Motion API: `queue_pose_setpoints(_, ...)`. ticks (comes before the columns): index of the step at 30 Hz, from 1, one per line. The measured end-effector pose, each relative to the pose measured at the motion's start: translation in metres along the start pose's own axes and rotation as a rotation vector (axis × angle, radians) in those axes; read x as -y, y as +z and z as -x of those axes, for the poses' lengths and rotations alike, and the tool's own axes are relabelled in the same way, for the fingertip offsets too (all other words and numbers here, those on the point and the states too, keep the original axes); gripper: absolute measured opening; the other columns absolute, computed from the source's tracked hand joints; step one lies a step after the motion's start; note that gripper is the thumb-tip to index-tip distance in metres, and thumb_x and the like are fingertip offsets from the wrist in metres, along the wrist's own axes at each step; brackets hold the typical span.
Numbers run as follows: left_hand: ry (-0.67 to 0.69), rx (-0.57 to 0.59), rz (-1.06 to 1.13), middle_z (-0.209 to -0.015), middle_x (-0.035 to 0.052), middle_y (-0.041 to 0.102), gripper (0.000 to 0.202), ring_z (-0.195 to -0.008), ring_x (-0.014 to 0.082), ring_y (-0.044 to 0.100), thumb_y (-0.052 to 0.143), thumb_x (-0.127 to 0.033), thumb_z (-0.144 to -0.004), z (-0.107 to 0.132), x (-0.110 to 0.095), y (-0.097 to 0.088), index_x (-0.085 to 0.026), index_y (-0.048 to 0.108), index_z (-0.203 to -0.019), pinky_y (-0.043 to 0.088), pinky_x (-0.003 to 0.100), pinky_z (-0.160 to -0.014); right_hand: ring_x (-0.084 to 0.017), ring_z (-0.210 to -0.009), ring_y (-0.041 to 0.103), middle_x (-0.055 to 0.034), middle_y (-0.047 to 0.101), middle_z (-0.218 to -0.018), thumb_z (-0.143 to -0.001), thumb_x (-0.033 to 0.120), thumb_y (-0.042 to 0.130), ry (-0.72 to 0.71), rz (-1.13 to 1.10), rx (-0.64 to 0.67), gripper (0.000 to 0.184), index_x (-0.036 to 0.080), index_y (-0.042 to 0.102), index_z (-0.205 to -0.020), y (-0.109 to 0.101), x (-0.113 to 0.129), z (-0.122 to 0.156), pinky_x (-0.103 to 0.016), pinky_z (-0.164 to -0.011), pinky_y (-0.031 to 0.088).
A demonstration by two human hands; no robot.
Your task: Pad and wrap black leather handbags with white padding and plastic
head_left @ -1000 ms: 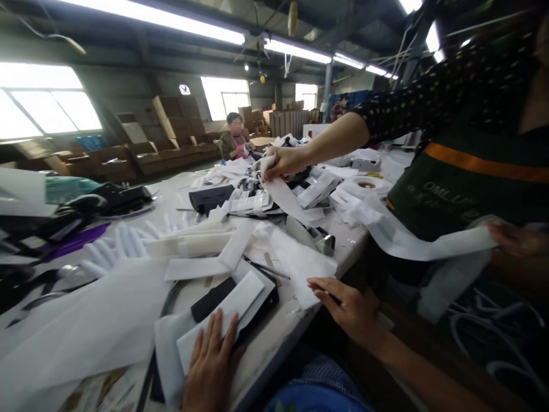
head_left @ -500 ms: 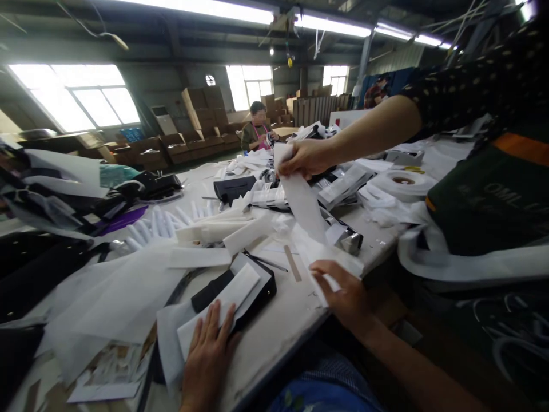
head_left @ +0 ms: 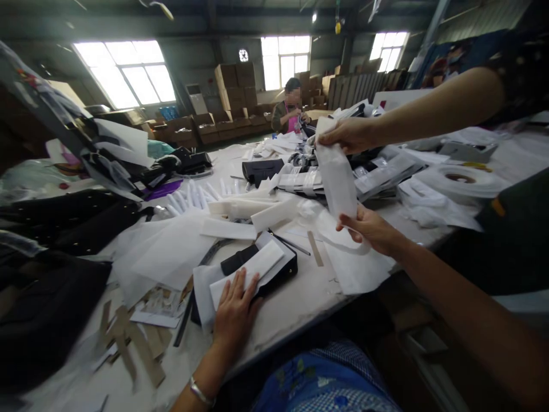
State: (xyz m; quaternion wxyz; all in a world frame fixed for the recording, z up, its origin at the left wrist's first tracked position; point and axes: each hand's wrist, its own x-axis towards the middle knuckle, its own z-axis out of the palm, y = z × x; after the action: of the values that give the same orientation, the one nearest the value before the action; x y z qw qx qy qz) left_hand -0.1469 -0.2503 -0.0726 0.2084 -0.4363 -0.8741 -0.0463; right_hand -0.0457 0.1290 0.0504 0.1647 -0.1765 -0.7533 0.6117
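The left hand (head_left: 235,306) lies palm-down while the right hand (head_left: 369,230) pinches.

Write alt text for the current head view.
A person's left hand lies flat on a white piece atop a black item on a cluttered table; the right hand grips a white strip, its upper end held by a co-worker's hand.

table (head_left: 295,309) — pale, cluttered | left: brown strips (head_left: 150,357) | centre: black case (head_left: 281,276) | right — white sheet (head_left: 358,272)
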Motion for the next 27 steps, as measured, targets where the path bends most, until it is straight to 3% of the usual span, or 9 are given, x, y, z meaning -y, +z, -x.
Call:
queue_pose_setpoints(2,0.008,-0.019,0.002,-0.156,0.0166,0.035,0.056,-0.141,0.0311,0.041,0.055,-0.035,-0.096,0.000,0.001,0.002,-0.023,0.041,-0.149,0.042,0.049,-0.112,-0.005,-0.041,0.042,-0.0075,0.073,-0.079,-0.078,0.066,0.067,0.139,0.189,0.091,0.052,0.015,0.065,-0.088,-0.011,-0.012,-0.012,-0.020,-0.039,0.032)
queue_pose_setpoints(5,0.011,-0.040,0.009,-0.157,0.0166,0.035,0.055,-0.140,0.0312,0.043,0.054,-0.036,-0.096,0.001,0.001,0.004,-0.023,0.042,-0.148,0.042,0.049,-0.112,-0.010,-0.043,0.048,-0.0050,0.067,-0.061,-0.076,0.061,0.071,0.253,0.444,0.091,0.047,0.016,0.066,-0.066,-0.019,-0.030,-0.034,-0.023,-0.043,0.038)
queue_pose_setpoints(9,0.013,-0.051,0.027,-0.158,0.0149,0.031,0.055,-0.139,0.0313,0.044,0.054,-0.038,-0.096,-0.001,0.002,0.005,-0.024,0.042,-0.148,0.043,0.050,-0.110,-0.015,-0.052,0.056,0.0003,0.054,-0.046,-0.074,0.041,0.078,0.209,0.570,-0.011,0.037,0.019,0.061,-0.050,-0.023,-0.041,-0.060,-0.027,-0.059,0.047)
queue_pose_setpoints(12,0.006,-0.018,0.012,-0.159,0.0117,0.032,0.052,-0.138,0.0329,0.044,0.053,-0.038,-0.096,-0.007,-0.001,0.002,-0.025,0.047,-0.145,0.044,0.051,-0.109,-0.020,-0.071,0.063,-0.0016,0.061,-0.055,-0.072,0.028,0.077,0.120,0.596,-0.097,0.021,0.020,0.066,-0.055,-0.028,-0.037,-0.071,-0.029,-0.075,0.048)
queue_pose_setpoints(14,-0.003,0.029,-0.011,-0.156,0.0105,0.037,0.048,-0.137,0.0357,0.046,0.053,-0.037,-0.095,-0.013,-0.006,-0.003,-0.023,0.053,-0.141,0.045,0.053,-0.106,-0.022,-0.086,0.065,-0.0035,0.069,-0.069,-0.072,0.024,0.074,0.062,0.567,-0.160,0.005,0.021,0.073,-0.068,-0.032,-0.032,-0.075,-0.029,-0.082,0.047)
queue_pose_setpoints(16,-0.019,0.083,-0.029,-0.154,0.0111,0.041,0.043,-0.134,0.0389,0.047,0.055,-0.036,-0.094,-0.019,-0.013,-0.008,-0.020,0.058,-0.134,0.047,0.057,-0.103,-0.023,-0.093,0.064,-0.0041,0.072,-0.079,-0.075,0.025,0.070,0.032,0.506,-0.224,0.010,0.020,0.076,-0.082,-0.036,-0.025,-0.077,-0.029,-0.083,0.047)
queue_pose_setpoints(19,-0.042,0.144,-0.043,-0.152,0.0139,0.043,0.037,-0.138,0.0406,0.042,0.053,-0.032,-0.095,-0.028,-0.022,-0.015,-0.017,0.060,-0.128,0.046,0.062,-0.101,-0.019,-0.076,0.064,-0.0035,0.070,-0.075,-0.082,0.031,0.062,0.069,0.352,-0.273,0.019,0.017,0.073,-0.089,-0.038,-0.015,-0.077,-0.027,-0.070,0.050)
queue_pose_setpoints(23,-0.057,0.154,-0.023,-0.152,0.0161,0.042,0.036,-0.141,0.0372,0.039,0.049,-0.027,-0.097,-0.032,-0.026,-0.013,-0.014,0.057,-0.129,0.042,0.066,-0.102,-0.009,-0.045,0.047,0.0009,0.057,-0.056,-0.086,0.039,0.060,0.217,0.113,-0.170,0.025,0.016,0.065,-0.078,-0.027,-0.014,-0.056,-0.021,-0.043,0.041)
queue_pose_setpoints(27,-0.060,0.118,0.024,-0.151,0.0174,0.044,0.042,-0.139,0.0354,0.042,0.050,-0.031,-0.097,-0.027,-0.023,-0.004,-0.012,0.053,-0.134,0.039,0.065,-0.106,-0.010,-0.050,0.054,-0.0006,0.061,-0.062,-0.079,0.035,0.072,0.332,-0.053,-0.018,0.021,0.016,0.064,-0.078,-0.002,-0.032,-0.021,-0.022,-0.048,0.050)
